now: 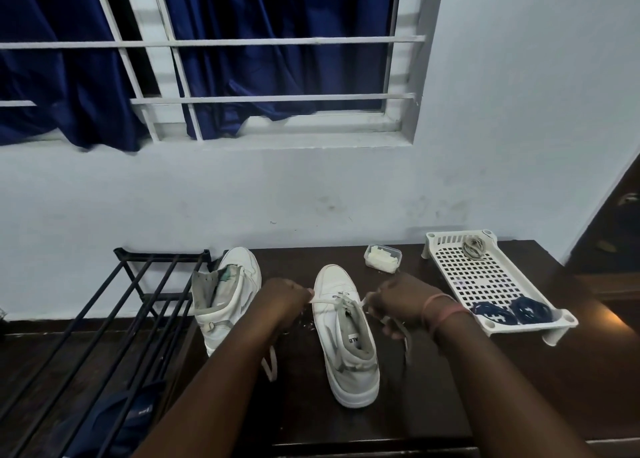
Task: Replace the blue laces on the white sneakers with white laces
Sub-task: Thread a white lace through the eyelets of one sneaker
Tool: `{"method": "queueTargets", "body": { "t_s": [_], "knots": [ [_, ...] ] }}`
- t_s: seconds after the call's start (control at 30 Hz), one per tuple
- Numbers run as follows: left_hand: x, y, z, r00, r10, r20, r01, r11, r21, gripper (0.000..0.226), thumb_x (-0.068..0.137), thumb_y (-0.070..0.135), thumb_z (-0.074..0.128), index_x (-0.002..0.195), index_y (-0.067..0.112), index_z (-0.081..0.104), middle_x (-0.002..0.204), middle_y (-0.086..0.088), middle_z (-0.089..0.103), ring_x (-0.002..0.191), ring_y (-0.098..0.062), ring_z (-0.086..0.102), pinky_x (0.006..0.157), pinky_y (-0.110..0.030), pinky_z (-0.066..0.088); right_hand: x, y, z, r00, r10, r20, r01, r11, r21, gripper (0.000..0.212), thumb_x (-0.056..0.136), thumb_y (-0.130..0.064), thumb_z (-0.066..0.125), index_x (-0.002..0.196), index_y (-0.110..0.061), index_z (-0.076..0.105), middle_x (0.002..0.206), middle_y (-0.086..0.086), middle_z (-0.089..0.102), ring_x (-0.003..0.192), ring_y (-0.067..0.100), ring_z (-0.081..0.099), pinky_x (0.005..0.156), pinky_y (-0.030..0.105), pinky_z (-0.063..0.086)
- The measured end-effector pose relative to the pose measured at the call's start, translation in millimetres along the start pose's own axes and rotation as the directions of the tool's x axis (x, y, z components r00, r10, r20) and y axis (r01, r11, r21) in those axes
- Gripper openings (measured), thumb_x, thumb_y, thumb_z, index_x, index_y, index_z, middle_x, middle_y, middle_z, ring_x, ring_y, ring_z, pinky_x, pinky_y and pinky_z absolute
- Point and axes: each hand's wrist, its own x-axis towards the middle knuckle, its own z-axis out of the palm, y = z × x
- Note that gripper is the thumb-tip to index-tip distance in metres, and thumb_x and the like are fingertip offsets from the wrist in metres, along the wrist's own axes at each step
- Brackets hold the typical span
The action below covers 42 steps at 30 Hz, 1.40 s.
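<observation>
White lace (341,301) crosses the centre sneaker (349,336) on the dark table (450,388), each end pinched by left hand (285,296) and right hand (398,302); pull both evenly before threading onward.

Sneakers: two white ones, the nearer sneaker (346,336) flat on the table, the other sneaker (225,295) leaning at the left
Blue laces: two bundles (491,314) (530,310) in the tray
Trays: one perforated white tray (478,277)
Hands: two, left hand (287,300) and right hand (401,302)
Small containers: one clear container (382,257)
White laces: one white lace (341,302) threaded on the nearer sneaker
Grey lace coils: one grey coil (472,248) at the tray's far end
</observation>
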Motion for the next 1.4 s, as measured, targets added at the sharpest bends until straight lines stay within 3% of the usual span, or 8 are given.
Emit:
{"method": "queueTargets", "body": {
  "t_s": [0.17,0.4,0.57,0.83,1.03,1.13,1.23,1.4],
  "knots": [
    [-20.4,23.6,-11.5,0.979,0.075,0.192,0.018,0.897,-0.441,0.025,0.092,0.014,0.058,0.106,-0.001,0.072,0.064,-0.002,0.054,0.048,-0.012,0.038,0.047,-0.022,0.028,-24.8,-34.8,9.8,0.986,-0.168,0.025,0.168,0.986,0.010,0.030,0.100,-0.021,0.047,0.086,-0.002,0.064,0.063,0.011,0.064,0.041,0.019,0.050,0.041,0.023,0.041],
    [-51.3,58.7,-41.9,0.944,0.266,0.195,-0.083,0.765,-0.639,0.028,0.100,-0.001,0.044,0.111,-0.005,0.069,0.089,-0.012,0.073,0.071,-0.015,0.063,0.068,-0.026,0.049,-58.4,-69.8,2.7,0.910,-0.401,-0.102,0.413,0.872,0.262,0.018,0.095,-0.009,0.052,0.080,-0.005,0.060,0.062,0.010,0.057,0.045,0.016,0.048,0.044,0.022,0.041],
    [-63.1,83.2,-62.0,0.919,0.324,0.223,-0.083,0.713,-0.696,0.034,0.097,-0.007,0.039,0.117,-0.006,0.066,0.113,-0.024,0.072,0.094,-0.026,0.072,0.084,-0.031,0.059,-68.8,-84.9,-10.8,0.915,-0.365,-0.174,0.398,0.736,0.548,0.019,0.095,-0.003,0.057,0.114,0.000,0.057,0.064,0.014,0.061,0.048,0.019,0.053,0.048,0.025,0.047],
    [-74.0,115.7,-91.3,0.911,0.342,0.232,0.000,0.560,-0.829,0.049,0.085,-0.025,0.028,0.122,-0.015,0.058,0.117,-0.031,0.066,0.094,-0.027,0.073,0.086,-0.031,0.060,-87.0,-101.8,-38.8,0.854,-0.518,-0.037,0.296,0.427,0.854,0.038,0.088,0.021,0.036,0.116,0.010,0.060,0.096,0.023,0.066,0.083,0.024,0.068,0.078,0.030,0.060],
    [-81.8,132.7,-105.0,0.901,0.353,0.252,-0.008,0.594,-0.804,0.033,0.092,-0.018,0.048,0.123,-0.011,0.059,0.116,-0.028,0.070,0.109,-0.032,0.071,0.090,-0.032,0.059,-98.3,-112.9,-52.7,0.803,-0.576,-0.151,0.477,0.472,0.741,0.033,0.086,0.015,0.057,0.117,0.005,0.063,0.111,0.025,0.069,0.101,0.035,0.069,0.085,0.034,0.058],
    [-86.9,142.6,-108.7,0.907,0.355,0.226,-0.046,0.616,-0.786,0.034,0.091,-0.020,0.047,0.121,-0.010,0.060,0.114,-0.026,0.071,0.107,-0.032,0.072,0.089,-0.032,0.060,-107.7,-121.8,-56.2,0.768,-0.555,-0.319,0.631,0.570,0.527,0.024,0.083,0.010,0.067,0.106,0.003,0.069,0.097,0.026,0.072,0.087,0.034,0.072,0.079,0.035,0.060],
    [-92.2,151.6,-109.7,0.922,0.361,0.142,-0.166,0.698,-0.697,0.027,0.090,-0.013,0.058,0.114,-0.005,0.067,0.105,-0.022,0.075,0.100,-0.028,0.074,0.082,-0.029,0.061,-115.2,-131.8,-58.1,0.691,-0.551,-0.469,0.711,0.637,0.298,0.007,0.084,-0.002,0.071,0.089,-0.001,0.075,0.081,0.023,0.071,0.063,0.022,0.063,0.059,0.030,0.057],
    [-102.9,169.0,-113.7,0.905,0.418,-0.073,-0.408,0.810,-0.422,0.016,0.097,0.008,0.062,0.100,0.002,0.076,0.085,-0.015,0.076,0.067,-0.019,0.070,0.067,-0.028,0.058,-127.2,-147.1,-63.1,0.622,-0.583,-0.522,0.727,0.678,0.110,0.009,0.084,-0.019,0.074,0.080,-0.012,0.078,0.074,0.011,0.071,0.051,0.012,0.054,0.051,0.027,0.048]
  ]
}}
